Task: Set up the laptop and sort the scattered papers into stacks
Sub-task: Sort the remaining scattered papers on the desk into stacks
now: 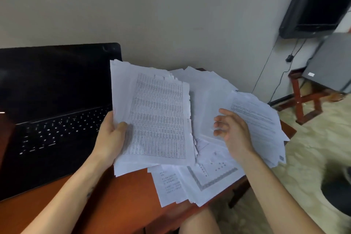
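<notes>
Squarely in the middle of the view, a held stack of papers stands tilted up off the counter, its top sheet a printed table. The left grip pinches it at its left edge: the thumb lies across the front of the top sheet and the fingers go behind. The stack's upper left corner overlaps the right edge of the open laptop, which sits on the left of the counter with a dark screen and pale key legends. Right of the stack and partly beneath it, the scattered papers lie fanned over the right half of the counter, some hanging past its near and right edges. The right grip hovers over these, near the stack's right edge, palm turned left, fingers loosely curled and spread apart, holding nothing; whether it touches the sheets below cannot be told. Both forearms are bare and reach in from the bottom of the frame. The left grip's fingers are hidden behind the stack, the laptop's left side is cut off by the frame, and the print on every sheet is too small to read.
</notes>
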